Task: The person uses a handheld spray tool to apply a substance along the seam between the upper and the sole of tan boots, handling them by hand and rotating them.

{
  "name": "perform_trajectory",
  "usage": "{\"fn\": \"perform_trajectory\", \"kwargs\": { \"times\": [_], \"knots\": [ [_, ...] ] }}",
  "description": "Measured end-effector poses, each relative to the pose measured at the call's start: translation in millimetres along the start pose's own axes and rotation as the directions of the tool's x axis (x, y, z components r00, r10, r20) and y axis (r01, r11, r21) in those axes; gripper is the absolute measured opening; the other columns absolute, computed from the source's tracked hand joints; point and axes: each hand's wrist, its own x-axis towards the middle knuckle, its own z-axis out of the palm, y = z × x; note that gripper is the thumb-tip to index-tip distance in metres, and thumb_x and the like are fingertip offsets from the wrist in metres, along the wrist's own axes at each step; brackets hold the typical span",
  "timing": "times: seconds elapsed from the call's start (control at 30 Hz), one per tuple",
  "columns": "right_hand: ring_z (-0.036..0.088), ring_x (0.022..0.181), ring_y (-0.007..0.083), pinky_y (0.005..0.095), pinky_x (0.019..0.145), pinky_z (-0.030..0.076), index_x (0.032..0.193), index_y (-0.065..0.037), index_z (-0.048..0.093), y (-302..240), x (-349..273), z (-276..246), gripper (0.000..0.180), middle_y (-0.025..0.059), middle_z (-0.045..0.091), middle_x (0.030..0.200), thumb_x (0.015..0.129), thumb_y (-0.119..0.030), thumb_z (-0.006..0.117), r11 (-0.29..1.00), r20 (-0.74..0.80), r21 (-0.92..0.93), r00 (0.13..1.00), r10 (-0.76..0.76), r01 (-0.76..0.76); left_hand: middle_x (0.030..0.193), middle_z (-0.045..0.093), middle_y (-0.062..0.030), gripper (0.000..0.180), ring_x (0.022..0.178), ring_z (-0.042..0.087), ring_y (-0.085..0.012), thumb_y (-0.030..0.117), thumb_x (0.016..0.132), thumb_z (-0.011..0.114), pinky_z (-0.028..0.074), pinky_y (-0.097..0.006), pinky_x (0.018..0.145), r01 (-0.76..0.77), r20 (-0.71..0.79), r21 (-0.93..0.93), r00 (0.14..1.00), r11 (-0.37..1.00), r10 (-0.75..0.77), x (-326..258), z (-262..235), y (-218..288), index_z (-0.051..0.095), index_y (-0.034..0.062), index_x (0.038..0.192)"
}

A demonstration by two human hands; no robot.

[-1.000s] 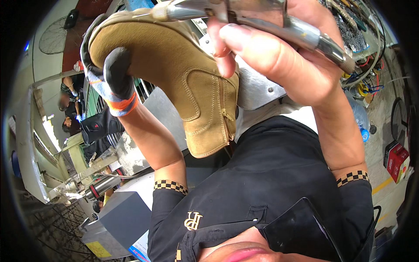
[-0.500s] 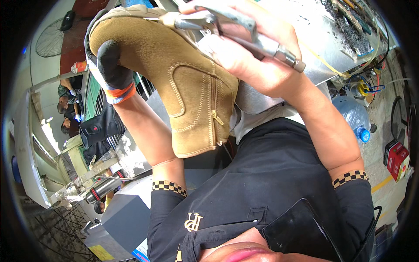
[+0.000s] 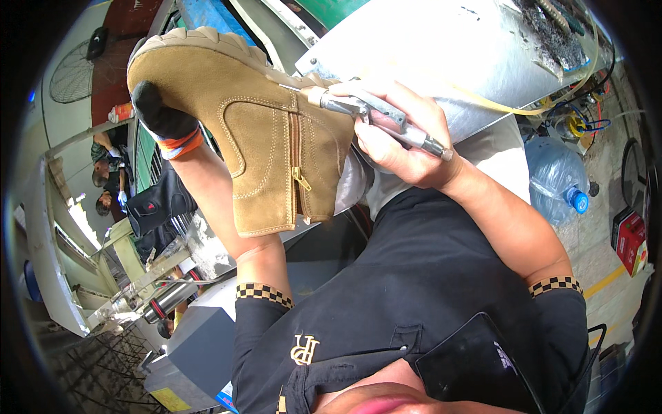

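Note:
A tan suede ankle boot [image 3: 258, 148] with a side zip and a thick beige sole hangs in front of me, toe to the upper left. My left hand [image 3: 164, 114], in a dark glove with an orange cuff, is closed round its toe; the fingers behind are hidden. In my bare right hand [image 3: 396, 155] is a metal lever-type applicator gun [image 3: 379, 112]. Its thin needle tip points left, by the seam between the upper and the sole near the heel. Whether the tip touches the boot I cannot tell.
A metal-topped table [image 3: 414, 41] lies beyond, with a pale tube [image 3: 510, 109] across it and dark, grimy tools [image 3: 552, 31] at its far right. On the right are a clear water jug [image 3: 552, 176] and a red box [image 3: 629, 241]. A black boot [image 3: 162, 203] and co-workers [image 3: 105, 172] are at left.
The boot has shifted a little left and turned slightly. My right hand has moved down, bringing the needle tip from near the forefoot back along the sole edge toward the heel.

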Motion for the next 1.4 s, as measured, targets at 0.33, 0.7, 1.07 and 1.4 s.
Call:
{"fn": "perform_trajectory", "kwargs": {
  "times": [0.33, 0.7, 1.07, 1.4],
  "knots": [
    [0.054, 0.059, 0.0096, 0.0249, 0.056, 0.045, 0.117, 0.005, 0.060, 8, -28, -10, 0.040, 0.0036, 0.059, 0.074, 0.085, -0.017, 0.058, 0.978, 0.022, 0.058, 0.980, 0.199, -0.199, 0.115, 0.051, -0.0131, 0.062, 0.110, 0.052, -0.0327, 0.056, 0.080, 0.062, 0.040, -0.052, 0.100, -0.105, -0.122, 0.068, 0.986, 0.992, 0.113, -10, -9, 3, 0.048, 0.0088, 0.118],
    [0.050, 0.062, 0.0104, 0.0255, 0.058, 0.042, 0.116, 0.003, 0.059, 4, -45, -15, 0.037, 0.0046, 0.055, 0.079, 0.082, -0.011, 0.058, 0.975, -0.023, -0.037, 0.976, 0.218, -0.219, 0.130, 0.056, -0.0154, 0.070, 0.124, 0.051, -0.0338, 0.062, 0.085, 0.052, 0.036, -0.055, 0.108, -0.045, -0.721, 0.177, 0.674, 0.983, 0.160, -70, -8, -9, 0.053, 0.0084, 0.129],
    [0.049, 0.066, 0.0109, 0.0263, 0.062, 0.044, 0.118, 0.002, 0.056, 15, -32, 6, 0.036, 0.0047, 0.055, 0.079, 0.083, -0.006, 0.055, 0.975, -0.091, 0.084, 0.972, 0.215, -0.208, 0.132, 0.057, -0.0210, 0.055, 0.118, 0.058, -0.0339, 0.034, 0.095, 0.053, 0.046, -0.048, 0.104, -0.012, -0.831, -0.112, 0.549, 0.994, -0.088, -138, 40, -25, 0.048, -0.0027, 0.135],
    [0.045, 0.056, 0.0087, 0.0263, 0.054, 0.040, 0.119, -0.002, 0.058, 26, -22, 27, 0.037, 0.0024, 0.051, 0.066, 0.082, -0.007, 0.058, 0.949, -0.062, 0.089, 0.950, 0.307, -0.301, 0.144, 0.048, -0.0099, 0.064, 0.130, 0.049, -0.0295, 0.052, 0.095, 0.052, 0.046, -0.049, 0.102, 0.243, -0.970, -0.146, 0.156, 0.959, -0.187, -245, 91, -31, 0.042, 0.0111, 0.145]
  ]
}}
